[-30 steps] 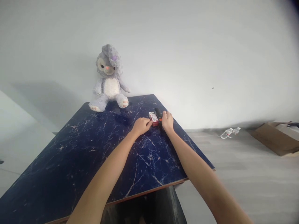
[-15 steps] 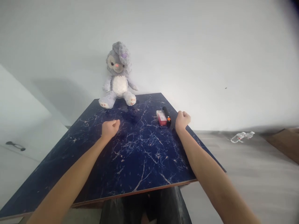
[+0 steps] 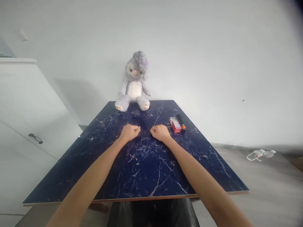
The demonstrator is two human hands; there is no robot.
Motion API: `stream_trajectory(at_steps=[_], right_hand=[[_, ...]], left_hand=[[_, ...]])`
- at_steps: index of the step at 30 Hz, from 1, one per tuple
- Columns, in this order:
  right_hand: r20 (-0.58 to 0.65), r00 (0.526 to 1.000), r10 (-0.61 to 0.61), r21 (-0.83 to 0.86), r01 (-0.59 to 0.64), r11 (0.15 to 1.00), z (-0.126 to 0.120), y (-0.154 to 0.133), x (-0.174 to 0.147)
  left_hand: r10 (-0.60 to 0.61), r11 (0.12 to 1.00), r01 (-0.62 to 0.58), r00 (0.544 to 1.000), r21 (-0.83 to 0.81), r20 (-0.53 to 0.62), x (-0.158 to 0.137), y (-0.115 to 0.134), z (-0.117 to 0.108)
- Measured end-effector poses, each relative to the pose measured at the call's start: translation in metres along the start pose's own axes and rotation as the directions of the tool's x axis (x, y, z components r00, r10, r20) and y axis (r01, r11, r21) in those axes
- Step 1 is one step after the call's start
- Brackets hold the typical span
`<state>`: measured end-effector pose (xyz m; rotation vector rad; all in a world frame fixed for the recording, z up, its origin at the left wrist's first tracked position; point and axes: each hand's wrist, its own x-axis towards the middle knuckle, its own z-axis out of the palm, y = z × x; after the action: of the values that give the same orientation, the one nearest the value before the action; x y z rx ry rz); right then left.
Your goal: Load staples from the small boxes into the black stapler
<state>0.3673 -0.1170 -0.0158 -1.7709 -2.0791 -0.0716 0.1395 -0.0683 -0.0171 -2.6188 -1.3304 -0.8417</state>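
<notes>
Blue, white-veined marbled surface (image 3: 146, 176) is occupied near its right edge, toward the far right corner, by a red-and-white rectangular box (image 3: 175, 127), set beside a black elongated object with an orange part (image 3: 180, 119). The bare right hand (image 3: 160, 132) is curled into a fist, left of the box and apart from it. The bare left hand (image 3: 130, 132) is likewise clenched, near the right. At the far edge, a grey plush toy (image 3: 134, 90) with white belly is seated.

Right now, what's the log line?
left hand: fist, over table | right hand: fist, beside red-white box | plush toy: seated, far edge
</notes>
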Motion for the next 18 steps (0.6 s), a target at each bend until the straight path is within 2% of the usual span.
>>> stream_trajectory(at_steps=[6, 11, 14, 18], right_hand=[[0.082, 0.996, -0.046, -0.048, 0.05, 0.998, 0.005, 0.002, 0.006], [0.1, 0.995, -0.004, -0.078, 0.012, 0.997, 0.007, -0.004, 0.004], [0.096, 0.99, -0.103, -0.02, 0.105, 0.994, 0.008, -0.014, 0.0], [0.139, 0.963, -0.232, 0.094, 0.221, 0.971, 0.008, -0.023, -0.009]], left_hand=[[0.028, 1.0, -0.027, 0.998, -0.012, 0.05, 0.001, -0.005, 0.002], [0.112, 0.991, -0.114, 0.993, 0.067, 0.032, 0.002, -0.006, 0.006], [0.167, 0.983, -0.17, 0.984, 0.072, 0.055, -0.002, 0.003, 0.008], [0.254, 0.966, -0.259, 0.955, 0.015, 0.15, -0.009, 0.022, 0.01]])
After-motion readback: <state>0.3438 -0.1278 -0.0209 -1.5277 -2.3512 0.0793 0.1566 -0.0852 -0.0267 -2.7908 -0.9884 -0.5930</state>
